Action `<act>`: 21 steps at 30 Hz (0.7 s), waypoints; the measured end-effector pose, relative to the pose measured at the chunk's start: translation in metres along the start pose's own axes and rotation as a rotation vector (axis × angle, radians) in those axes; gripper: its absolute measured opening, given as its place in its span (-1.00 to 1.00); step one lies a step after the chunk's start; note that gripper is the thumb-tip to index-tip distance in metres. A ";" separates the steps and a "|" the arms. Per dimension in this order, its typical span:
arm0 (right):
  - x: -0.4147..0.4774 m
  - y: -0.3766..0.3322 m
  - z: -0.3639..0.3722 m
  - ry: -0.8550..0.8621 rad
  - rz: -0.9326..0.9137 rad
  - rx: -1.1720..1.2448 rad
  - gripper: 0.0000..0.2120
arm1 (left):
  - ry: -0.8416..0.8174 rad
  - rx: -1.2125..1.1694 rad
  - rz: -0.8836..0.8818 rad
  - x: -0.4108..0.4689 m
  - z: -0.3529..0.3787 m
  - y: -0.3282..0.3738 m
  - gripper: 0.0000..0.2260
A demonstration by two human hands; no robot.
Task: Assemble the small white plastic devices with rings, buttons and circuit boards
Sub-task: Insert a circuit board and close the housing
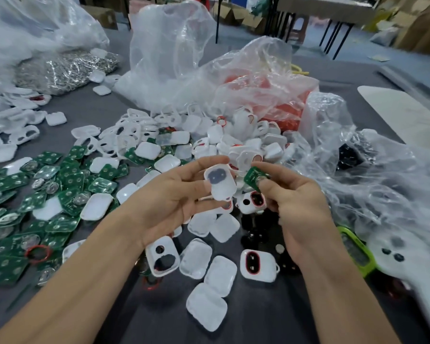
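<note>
You hold one white shell (220, 186) in your left hand (169, 202) and one green circuit board (253, 177) in your right hand (298, 207). The loose stock around them is heaped too thickly to count.

Left of your left hand lies a spread of green boards (67, 184) mixed with white caps. Beyond both hands rises a pile of white housings (233, 137). Nearer to you than your grip, on the grey table (308, 314), I count two housings lying face up. An empty housing (162, 260) is under your left wrist and a ringed housing (257, 266) is beside your right wrist, with about six plain caps (217, 274) between them. One loose red ring (37, 253) lies far to the left.

Three clear bags show their contents:
- The bag of silver metal pieces (67, 70) sits far beyond your left hand.
- The bag of orange-red parts (258, 78) sits beyond your right hand.
- The bag of black parts (333, 125) sits to the right of your right hand.

Your left fingers and thumb curl round the shell, its dark oval patch facing you. Your right thumb and forefinger pinch the board by its edge. The board is tilted, just beside the shell and apart from it.
</note>
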State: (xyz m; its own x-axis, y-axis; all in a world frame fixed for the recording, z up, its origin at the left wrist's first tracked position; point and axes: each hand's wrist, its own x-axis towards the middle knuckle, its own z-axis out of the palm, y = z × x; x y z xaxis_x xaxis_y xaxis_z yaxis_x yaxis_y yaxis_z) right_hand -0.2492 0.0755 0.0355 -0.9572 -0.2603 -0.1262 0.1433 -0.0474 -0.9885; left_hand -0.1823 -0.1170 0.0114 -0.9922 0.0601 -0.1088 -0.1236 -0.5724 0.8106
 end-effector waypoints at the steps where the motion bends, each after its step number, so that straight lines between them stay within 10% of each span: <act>1: 0.000 0.000 0.000 0.024 -0.013 0.010 -0.72 | 0.003 0.001 -0.003 0.000 0.000 0.000 -0.65; 21: -0.014 -0.008 0.005 0.048 -0.173 0.058 -0.83 | -0.122 -0.080 -0.139 -0.005 0.005 0.000 -0.59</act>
State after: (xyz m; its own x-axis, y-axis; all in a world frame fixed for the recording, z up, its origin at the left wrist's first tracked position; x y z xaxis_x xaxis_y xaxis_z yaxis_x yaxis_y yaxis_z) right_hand -0.2352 0.0746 0.0455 -0.9795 -0.1975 0.0399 -0.0113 -0.1437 -0.9896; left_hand -0.1773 -0.1130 0.0150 -0.9605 0.2392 -0.1419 -0.2629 -0.6144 0.7439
